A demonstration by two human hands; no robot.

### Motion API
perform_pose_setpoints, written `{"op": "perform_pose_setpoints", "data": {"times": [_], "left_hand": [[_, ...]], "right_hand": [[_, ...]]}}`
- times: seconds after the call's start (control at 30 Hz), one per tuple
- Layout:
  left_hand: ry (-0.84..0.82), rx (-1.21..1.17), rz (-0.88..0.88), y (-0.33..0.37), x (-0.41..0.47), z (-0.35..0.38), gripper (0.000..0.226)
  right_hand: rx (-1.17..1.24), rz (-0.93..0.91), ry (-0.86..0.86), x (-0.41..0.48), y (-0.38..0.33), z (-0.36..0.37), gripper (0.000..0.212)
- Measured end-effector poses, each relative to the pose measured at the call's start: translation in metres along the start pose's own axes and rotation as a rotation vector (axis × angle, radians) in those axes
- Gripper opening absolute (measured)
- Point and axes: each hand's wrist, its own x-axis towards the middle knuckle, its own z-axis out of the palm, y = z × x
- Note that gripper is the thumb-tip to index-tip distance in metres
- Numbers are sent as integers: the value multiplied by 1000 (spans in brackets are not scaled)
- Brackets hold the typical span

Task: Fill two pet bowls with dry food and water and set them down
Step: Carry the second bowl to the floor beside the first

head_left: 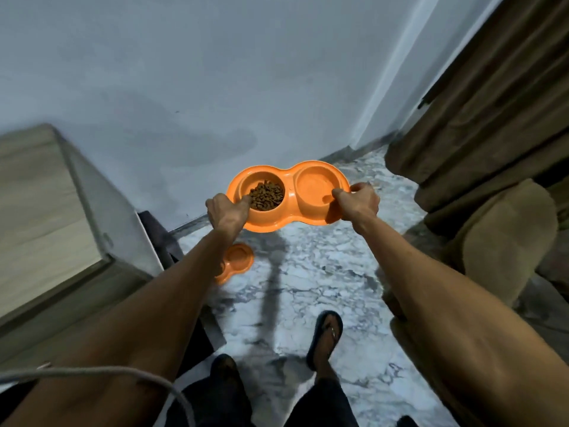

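Left hand [226, 214] and right hand [358, 202] are gripping opposite ends of the orange double bowl [289, 195]; kibble [266, 195] is filling the left well, above the marble floor [323, 272].

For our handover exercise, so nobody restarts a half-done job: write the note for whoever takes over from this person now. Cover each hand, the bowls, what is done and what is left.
Left-hand grip: holds the left end of the orange double bowl, in the air over the marble floor.
Right-hand grip: holds its right end.
Done: dry food is in its left well. Water in the right well: cannot tell.
Second orange bowl: on the floor, partly hidden behind the left forearm; contents unclear.
Left: set the held bowl down; check water and the second bowl.
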Motion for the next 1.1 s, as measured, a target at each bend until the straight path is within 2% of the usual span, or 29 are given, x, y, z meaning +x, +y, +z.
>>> {"op": "perform_pose_setpoints", "data": {"times": [0.13,0.23,0.27,0.37,0.47,0.63,0.8,0.87,1.1], "left_hand": [[66,-35,4,-8,38,40,66],[80,-13,-72,-22,62,76,45],[118,-23,-102,-29,72,89,45],[199,-39,-173,-56,110,133,63],[236,-33,-232,-83,150,183,58],[272,-18,-268,-158,217,271,39],[245,34,-259,-259,274,365,62],[246,59,-281,-299,295,398,62],[245,12,-421,-390,339,484,36]], "right_hand": [[-7,-7,-61,60,8,33,59],[-56,-36,-124,115,25,68,66],[-72,-49,-160,133,31,81,66],[-101,-62,-226,185,52,121,68],[-135,-61,-263,243,83,165,66],[-172,-73,-303,328,161,250,63],[-212,-51,-340,391,262,333,63],[-220,-36,-355,411,302,366,64],[-269,-24,-375,463,410,450,60]]}}
